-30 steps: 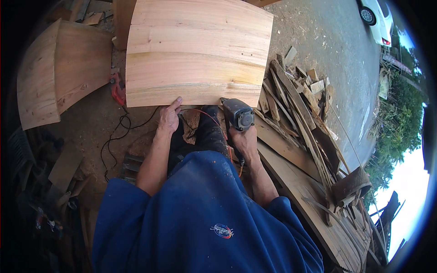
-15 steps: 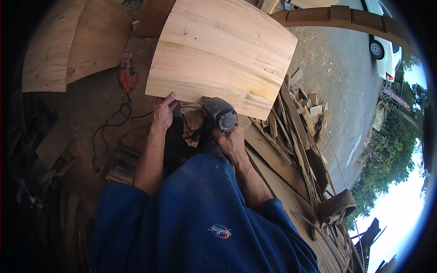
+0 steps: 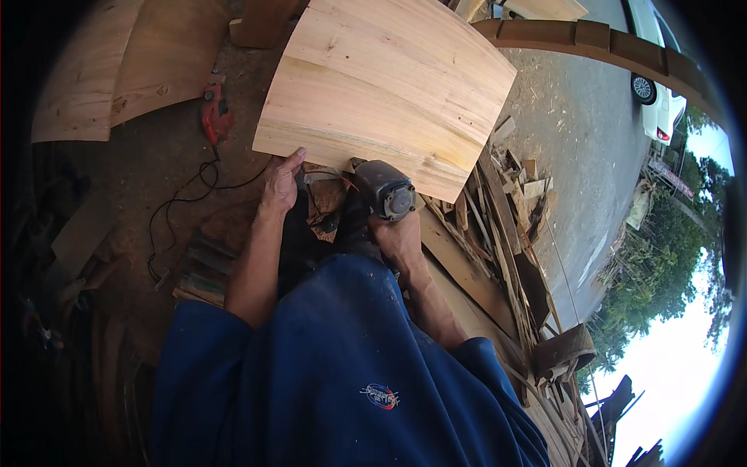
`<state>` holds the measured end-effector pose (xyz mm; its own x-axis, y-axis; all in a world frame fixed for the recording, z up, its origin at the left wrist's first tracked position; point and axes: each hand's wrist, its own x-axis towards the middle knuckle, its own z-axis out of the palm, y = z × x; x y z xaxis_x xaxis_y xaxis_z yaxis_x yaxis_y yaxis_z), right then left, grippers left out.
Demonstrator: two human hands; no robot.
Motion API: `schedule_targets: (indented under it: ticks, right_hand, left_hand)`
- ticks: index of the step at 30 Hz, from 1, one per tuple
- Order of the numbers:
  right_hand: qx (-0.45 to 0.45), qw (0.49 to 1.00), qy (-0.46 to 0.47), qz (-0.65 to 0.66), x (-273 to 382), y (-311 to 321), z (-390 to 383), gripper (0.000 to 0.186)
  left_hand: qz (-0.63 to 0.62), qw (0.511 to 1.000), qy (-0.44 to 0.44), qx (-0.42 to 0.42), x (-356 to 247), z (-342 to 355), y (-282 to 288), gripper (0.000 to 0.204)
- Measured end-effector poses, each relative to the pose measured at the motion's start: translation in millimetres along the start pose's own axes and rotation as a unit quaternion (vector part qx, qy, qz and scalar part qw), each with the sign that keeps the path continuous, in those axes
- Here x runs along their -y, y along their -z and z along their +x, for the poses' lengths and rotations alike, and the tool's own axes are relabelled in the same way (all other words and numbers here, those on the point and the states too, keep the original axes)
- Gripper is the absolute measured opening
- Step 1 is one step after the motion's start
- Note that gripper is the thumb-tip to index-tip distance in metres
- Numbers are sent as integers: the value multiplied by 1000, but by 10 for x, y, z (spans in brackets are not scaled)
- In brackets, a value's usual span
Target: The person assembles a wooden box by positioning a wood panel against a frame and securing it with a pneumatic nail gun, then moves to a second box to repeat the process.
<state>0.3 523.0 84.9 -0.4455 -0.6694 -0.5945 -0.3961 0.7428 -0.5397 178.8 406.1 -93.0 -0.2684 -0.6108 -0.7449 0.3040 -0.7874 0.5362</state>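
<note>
A wide panel of pale wooden boards (image 3: 381,93) lies in front of me, its near edge facing my body. My left hand (image 3: 282,185) is closed on that edge near its left corner, the thumb side uppermost; some fingers are hidden under the wood. In my right hand (image 3: 401,240) is a dark nail gun (image 3: 384,189), the fingers wrapped round its grip. Its nose is at the panel's near edge, right of my left hand. Whether the nose touches the wood is hard to tell.
A red corded power tool (image 3: 216,117) lies on the ground at left, near another wooden panel (image 3: 159,66). Scrap wood strips (image 3: 498,233) are piled at right. Beyond them run a curved wooden beam (image 3: 545,35), a road (image 3: 580,148) and a white car (image 3: 660,93).
The view has shifted slightly. The nail gun has moved a little to the right along the panel's near edge. My left hand keeps its place on the edge.
</note>
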Motion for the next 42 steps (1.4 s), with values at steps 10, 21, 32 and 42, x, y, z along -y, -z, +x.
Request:
schedule_targets:
  ticks: [10, 21, 32, 42]
  right_hand:
    - [15, 993, 119, -2, 359, -64, 128, 26]
    - [78, 981, 175, -9, 655, -301, 302, 31]
    - [66, 983, 171, -31, 757, -333, 252, 29]
    - [58, 993, 99, -19, 807, -442, 191, 28]
  left_hand:
    - [-117, 990, 17, 75, 87, -135, 178, 57]
    - [-156, 982, -70, 81, 480, -248, -106, 16]
    - [-168, 981, -64, 66, 618, -230, -177, 27]
    - [-87, 995, 44, 13, 614, -397, -274, 50]
